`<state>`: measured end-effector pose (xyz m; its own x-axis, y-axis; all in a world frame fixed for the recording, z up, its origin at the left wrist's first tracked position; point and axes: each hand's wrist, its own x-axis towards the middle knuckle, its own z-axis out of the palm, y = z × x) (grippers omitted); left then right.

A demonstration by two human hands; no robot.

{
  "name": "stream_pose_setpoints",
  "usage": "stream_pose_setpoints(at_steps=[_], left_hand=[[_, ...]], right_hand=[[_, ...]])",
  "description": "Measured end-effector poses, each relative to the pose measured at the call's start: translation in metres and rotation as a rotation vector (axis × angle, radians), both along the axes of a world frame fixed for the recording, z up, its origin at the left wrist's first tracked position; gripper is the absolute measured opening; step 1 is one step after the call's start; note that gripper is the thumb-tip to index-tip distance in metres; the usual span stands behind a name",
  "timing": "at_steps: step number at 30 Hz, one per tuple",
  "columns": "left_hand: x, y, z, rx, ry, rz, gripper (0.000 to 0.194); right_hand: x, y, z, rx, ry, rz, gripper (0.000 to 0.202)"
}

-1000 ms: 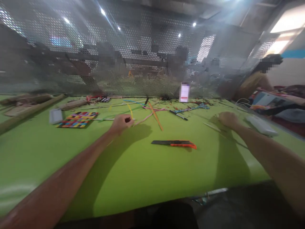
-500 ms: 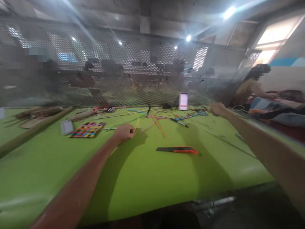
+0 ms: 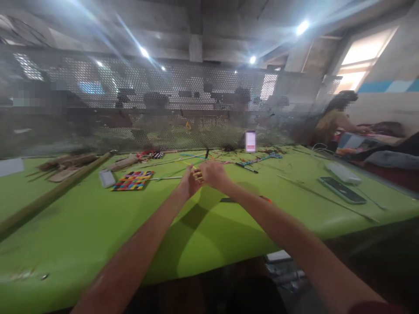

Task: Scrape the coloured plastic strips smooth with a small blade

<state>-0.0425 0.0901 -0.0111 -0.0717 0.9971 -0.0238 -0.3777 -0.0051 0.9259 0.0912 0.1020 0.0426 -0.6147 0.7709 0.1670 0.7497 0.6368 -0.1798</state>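
Observation:
My left hand (image 3: pixel 191 181) is closed around a thin yellow strip (image 3: pixel 190 164) above the green table (image 3: pixel 183 244). Right beside it, my right hand (image 3: pixel 212 173) has its fingers curled in against the left fingers; what they hold, if anything, is hidden. The orange-handled cutter (image 3: pixel 229 200) lies partly covered by my right forearm. To the left of my hands is a multicoloured woven square (image 3: pixel 132 180). A black pen (image 3: pixel 246 168) lies just to the right, and a few coloured strips (image 3: pixel 163 172) are spread around and behind the hands.
A phone (image 3: pixel 342 189) and a white box (image 3: pixel 343 173) lie at the right. A long pole (image 3: pixel 59 189) crosses the left side. Another phone stands upright (image 3: pixel 250 141) by the perforated metal screen (image 3: pixel 170 135). A person (image 3: pixel 334 115) is at the far right.
My right hand has come in from the far right to meet my left hand, which has shifted right. My right forearm now covers part of the cutter. The view has turned slightly right.

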Motion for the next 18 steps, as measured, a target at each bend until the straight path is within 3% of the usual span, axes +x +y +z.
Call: stream_pose_setpoints(at_steps=[5, 12, 18], left_hand=[[0.006, -0.008, 0.002, 0.037, -0.284, -0.118, 0.045], [0.019, -0.011, -0.005, 0.063, -0.464, -0.260, 0.048], [0.013, -0.007, -0.003, 0.019, -0.577, -0.253, 0.040]], right_hand=[[-0.030, -0.018, -0.014, 0.149, 0.054, -0.036, 0.040], [-0.037, -0.024, -0.043, 0.331, 0.148, -0.021, 0.038], [-0.035, -0.017, -0.053, 0.556, 0.310, -0.029, 0.033]])
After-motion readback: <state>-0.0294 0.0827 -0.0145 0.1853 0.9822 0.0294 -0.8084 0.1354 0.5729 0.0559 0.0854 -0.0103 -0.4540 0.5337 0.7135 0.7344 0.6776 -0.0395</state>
